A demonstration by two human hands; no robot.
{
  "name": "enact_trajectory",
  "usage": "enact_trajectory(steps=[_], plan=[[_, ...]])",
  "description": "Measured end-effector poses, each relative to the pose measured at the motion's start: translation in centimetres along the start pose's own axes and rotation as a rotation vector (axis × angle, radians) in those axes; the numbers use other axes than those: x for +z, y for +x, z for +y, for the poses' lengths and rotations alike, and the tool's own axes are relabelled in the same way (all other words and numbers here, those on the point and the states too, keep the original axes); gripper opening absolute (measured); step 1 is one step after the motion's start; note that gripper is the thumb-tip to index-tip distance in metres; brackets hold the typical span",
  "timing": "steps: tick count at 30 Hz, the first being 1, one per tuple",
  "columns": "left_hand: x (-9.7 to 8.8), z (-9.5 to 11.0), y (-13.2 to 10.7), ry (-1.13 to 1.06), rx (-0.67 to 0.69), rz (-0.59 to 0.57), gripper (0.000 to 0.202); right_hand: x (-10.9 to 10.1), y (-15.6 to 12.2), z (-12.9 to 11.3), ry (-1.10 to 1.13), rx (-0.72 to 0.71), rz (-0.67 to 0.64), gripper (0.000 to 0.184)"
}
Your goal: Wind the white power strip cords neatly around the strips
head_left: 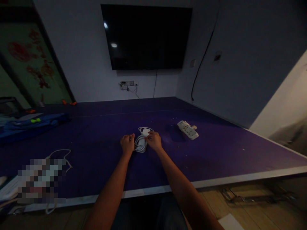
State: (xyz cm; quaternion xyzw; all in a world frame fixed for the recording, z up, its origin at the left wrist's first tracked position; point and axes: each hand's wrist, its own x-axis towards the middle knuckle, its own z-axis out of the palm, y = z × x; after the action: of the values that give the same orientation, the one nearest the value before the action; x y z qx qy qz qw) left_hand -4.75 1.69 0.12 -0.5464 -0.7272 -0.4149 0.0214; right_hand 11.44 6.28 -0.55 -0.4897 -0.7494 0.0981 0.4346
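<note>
In the middle of the purple surface lies a white power strip (142,146) with a white cord (138,139) looped round it in several turns. My left hand (128,144) is closed at the left side of the loops, its fingers curled at the cord. My right hand (154,140) pinches at the upper right, by a white block (145,131) that looks like the plug. The fingers partly hide the cord. To the right lies a second white power strip (190,131), its cord wound round one end.
A purple-topped platform (100,159) with a pale front edge spreads before me. Blue cloth (35,123) lies at the left; nearer is a blurred-out package (40,180) with a white string. A television (148,38) hangs on the wall above sockets (129,83). A black cable (203,57) hangs at the right.
</note>
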Motion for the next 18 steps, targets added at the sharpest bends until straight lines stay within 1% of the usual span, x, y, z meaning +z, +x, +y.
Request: enact_trajectory(steps=[2,5,7,9,11,14,16,17,18], plan=[[-0.3,-0.2,0.1,0.009,-0.037,0.028,0.05,0.5,0.2,0.1,0.129,0.018,0.044,0.016],[-0.6,-0.6,0.2,-0.036,-0.128,-0.034,0.055,1.2,0.4,0.1,0.348,0.105,0.118,0.028],[-0.6,-0.7,0.4,-0.116,-0.18,-0.077,0.057,1.4,0.5,0.2,0.485,0.167,0.178,0.036],[-0.6,-0.6,0.6,-0.274,-0.23,-0.076,0.057,1.4,0.7,0.4,0.598,0.22,0.234,0.04],[-0.6,-0.4,0.8,-0.56,-0.31,-0.063,0.054,1.3,0.8,0.8,0.693,0.279,0.28,0.043],[-1.0,0.1,1.1,-1.157,-0.436,-0.074,0.046,1.1,0.9,1.2,0.77,0.35,0.334,0.047],[-1.4,0.5,1.2,-1.512,-0.447,-0.108,0.041,1.2,0.8,1.4,0.758,0.37,0.356,0.048],[-1.5,0.7,1.2,-1.633,-0.43,-0.146,0.04,1.3,0.8,1.4,0.741,0.375,0.36,0.047],[-1.5,0.9,1.1,-1.703,-0.404,-0.194,0.039,1.4,0.7,1.3,0.724,0.377,0.355,0.046]])
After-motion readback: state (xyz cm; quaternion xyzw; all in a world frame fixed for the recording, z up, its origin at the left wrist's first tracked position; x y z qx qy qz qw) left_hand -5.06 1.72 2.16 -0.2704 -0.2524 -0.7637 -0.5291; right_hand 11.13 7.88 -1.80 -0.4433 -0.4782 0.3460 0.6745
